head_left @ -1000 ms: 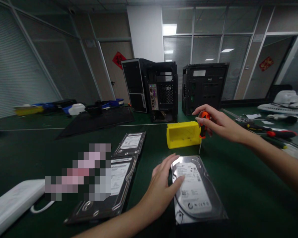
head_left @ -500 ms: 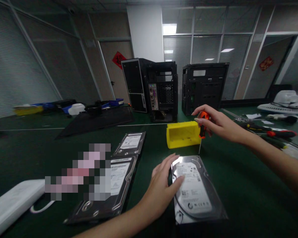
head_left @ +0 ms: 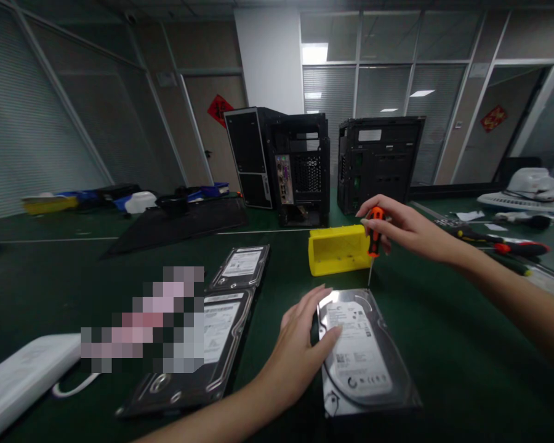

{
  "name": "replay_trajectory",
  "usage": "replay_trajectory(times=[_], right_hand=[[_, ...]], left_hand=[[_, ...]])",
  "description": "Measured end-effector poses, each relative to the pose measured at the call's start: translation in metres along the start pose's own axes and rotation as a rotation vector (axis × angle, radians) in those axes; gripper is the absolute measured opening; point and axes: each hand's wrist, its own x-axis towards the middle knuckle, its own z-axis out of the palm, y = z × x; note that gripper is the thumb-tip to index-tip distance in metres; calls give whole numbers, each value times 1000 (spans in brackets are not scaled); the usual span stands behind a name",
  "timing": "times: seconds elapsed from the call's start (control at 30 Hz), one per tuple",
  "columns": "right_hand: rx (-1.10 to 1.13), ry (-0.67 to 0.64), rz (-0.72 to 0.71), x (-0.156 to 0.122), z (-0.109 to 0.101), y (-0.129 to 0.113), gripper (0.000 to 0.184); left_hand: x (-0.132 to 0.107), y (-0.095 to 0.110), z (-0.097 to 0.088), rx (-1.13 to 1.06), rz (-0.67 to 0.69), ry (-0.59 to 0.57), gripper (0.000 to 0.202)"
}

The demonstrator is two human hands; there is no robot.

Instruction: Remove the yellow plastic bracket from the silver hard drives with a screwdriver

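A silver hard drive lies flat on the green table in front of me. My left hand rests on its left edge, fingers spread along the side and thumb on the top. My right hand pinches the orange and black handle of a small screwdriver, held upright with its tip at the drive's far right corner. A yellow plastic bin lies on its side just behind the drive.
Two more hard drives lie to the left, beside a white device. Two black computer cases stand at the back. Screwdrivers lie at the right; a black panel at the back left.
Almost nothing differs; my right hand has turned slightly on the screwdriver handle, with its tip staying at the drive's far corner. My left hand has not moved.
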Motion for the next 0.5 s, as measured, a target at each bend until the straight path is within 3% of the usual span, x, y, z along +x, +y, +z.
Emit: replay_trajectory(times=[0.5], right_hand=[[31, 29, 9, 1, 0, -1, 27]], left_hand=[[1, -1, 0, 5, 27, 8, 49]])
